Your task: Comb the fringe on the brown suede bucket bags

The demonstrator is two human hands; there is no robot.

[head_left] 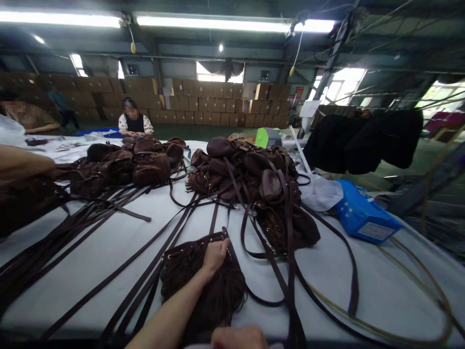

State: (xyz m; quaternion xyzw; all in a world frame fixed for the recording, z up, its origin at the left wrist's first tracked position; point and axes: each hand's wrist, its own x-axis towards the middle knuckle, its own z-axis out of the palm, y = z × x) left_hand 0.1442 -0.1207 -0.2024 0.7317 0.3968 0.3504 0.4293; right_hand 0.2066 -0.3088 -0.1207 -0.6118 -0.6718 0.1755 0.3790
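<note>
At the near side of the white table point(327, 271), the dark fringed bag point(225, 286) lies toward seven o'clock from the left hand point(217, 254), the nearer one, which pinches the upper end of its rim point(196, 245), slanting from eight to two. The right hand point(240, 338), lower at five, is cropped: I cannot tell its grip. Table shows between straps point(353, 286) at nine and four; piled bags point(271, 184) crowd one o'clock.
</note>
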